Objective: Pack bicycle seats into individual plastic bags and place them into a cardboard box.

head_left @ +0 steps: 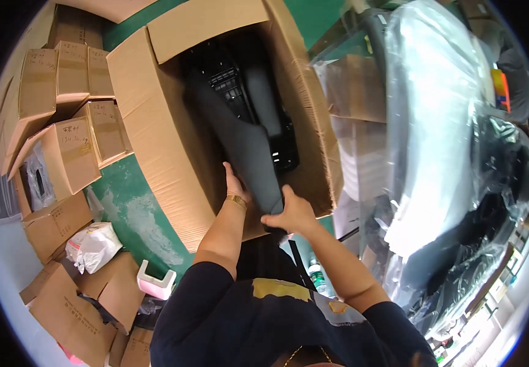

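A long dark grey moulded panel [249, 147], wide in the middle and narrow at its near end, slants down out of a large open cardboard box [145, 128]. My right hand [293, 211] grips the near end, thumb on top and fingers along the right side. My left hand [235, 183], with a gold band at the wrist, bears against the panel's left side; part of its fingers is hidden beneath. Deeper in the box lie a black ribbed plastic part [227, 82] and another smooth grey piece [261, 98].
Taped cardboard boxes [72, 70] are stacked at the left. Below them are a white plastic bag [93, 246], an opened carton [75, 312] and a pink-white stool [156, 280] on green floor [133, 205]. Large parts in clear plastic wrap [429, 134] stand at the right, a bottle [318, 278] nearby.
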{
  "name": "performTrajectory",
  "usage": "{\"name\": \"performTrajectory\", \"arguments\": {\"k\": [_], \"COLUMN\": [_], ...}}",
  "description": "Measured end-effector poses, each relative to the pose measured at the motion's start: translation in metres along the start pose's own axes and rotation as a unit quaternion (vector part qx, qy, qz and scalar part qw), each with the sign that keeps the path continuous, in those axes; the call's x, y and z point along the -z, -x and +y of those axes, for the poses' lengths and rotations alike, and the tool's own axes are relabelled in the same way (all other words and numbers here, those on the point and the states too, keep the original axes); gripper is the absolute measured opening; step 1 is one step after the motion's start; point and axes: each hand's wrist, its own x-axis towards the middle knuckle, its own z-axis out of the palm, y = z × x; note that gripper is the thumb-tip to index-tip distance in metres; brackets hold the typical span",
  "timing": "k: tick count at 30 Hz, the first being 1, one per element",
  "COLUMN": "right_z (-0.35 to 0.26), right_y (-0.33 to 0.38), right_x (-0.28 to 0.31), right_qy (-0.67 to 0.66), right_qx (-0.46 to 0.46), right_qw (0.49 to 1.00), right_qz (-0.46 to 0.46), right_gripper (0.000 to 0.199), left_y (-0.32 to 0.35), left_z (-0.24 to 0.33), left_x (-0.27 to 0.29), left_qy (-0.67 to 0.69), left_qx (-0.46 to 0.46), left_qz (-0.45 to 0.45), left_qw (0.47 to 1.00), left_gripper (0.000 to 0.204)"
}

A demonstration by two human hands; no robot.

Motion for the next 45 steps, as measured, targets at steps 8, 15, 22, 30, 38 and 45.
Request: {"name": "performTrajectory", "arguments": {"k": [8,15,22,30,38,45], "right_z": [0.059,0.107,0.149,0.206,0.133,0.133], "right_y": [0.160,0.264,0.340,0.330,0.337,0.320], "right_x": [-0.009,-0.016,-0.013,-0.001,-0.038,-0.030], "right_qy": [0.165,0.151,0.161,-0.427,-0.782,-0.824], "right_qx": [0.125,0.232,0.252,0.129,0.291,0.286], "right_qw": [0.937,0.867,0.806,0.601,0.545,0.486], "right_qz": [0.282,0.414,0.510,0.663,0.077,0.045], "right_gripper": [0.056,0.056,0.050,0.032,0.066,0.046], "left_y": [0.052,0.159,0.241,0.291,0.347,0.396], "left_z": [-0.062,-0.065,-0.072,-0.068,-0.014,0.028], "left_x": [-0.044,-0.049,-0.044,-0.047,-0.039,-0.063], "left_qy": [-0.036,-0.173,-0.293,-0.428,-0.518,-0.591], "left_qx": [-0.024,-0.043,-0.026,0.048,0.043,0.020], "left_qz": [-0.125,-0.173,-0.227,-0.302,-0.315,-0.320], "left_qw": [0.991,0.969,0.929,0.850,0.794,0.740], "left_gripper": [0.090,0.089,0.089,0.088,0.087,0.087]}}
